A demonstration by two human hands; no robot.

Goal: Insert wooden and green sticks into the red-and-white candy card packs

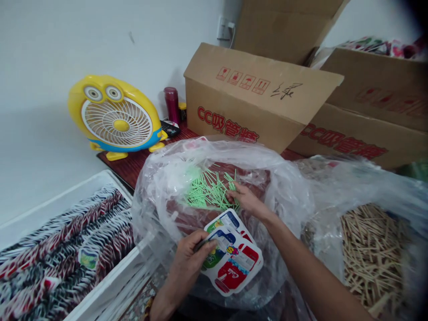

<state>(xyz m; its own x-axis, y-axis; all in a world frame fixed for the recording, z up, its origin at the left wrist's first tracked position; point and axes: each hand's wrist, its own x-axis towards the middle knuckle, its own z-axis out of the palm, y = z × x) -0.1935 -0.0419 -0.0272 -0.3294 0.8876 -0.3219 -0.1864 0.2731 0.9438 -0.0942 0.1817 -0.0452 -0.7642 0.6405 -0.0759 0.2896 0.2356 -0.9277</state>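
Observation:
My left hand (192, 254) is closed on the left edge of two overlapping printed packets (236, 269). They are white with rounded corners, and a red cola picture and a green picture show on the front one. Behind them, my right hand (244, 199) reaches into a clear plastic bag (284, 171). Its fingers are pinched on a few thin light-green sticks (207, 189), at the right side of a loose heap of them. Part of the fingertips is hidden among the sticks.
To the left, a white foam box (107, 272) holds rows of packed packets. A yellow fan (122, 125) stands on the red-brown table. Behind are cardboard boxes (257, 98) and a dark red flask (171, 104). Tan sticks (371, 254) fill another plastic bag at right.

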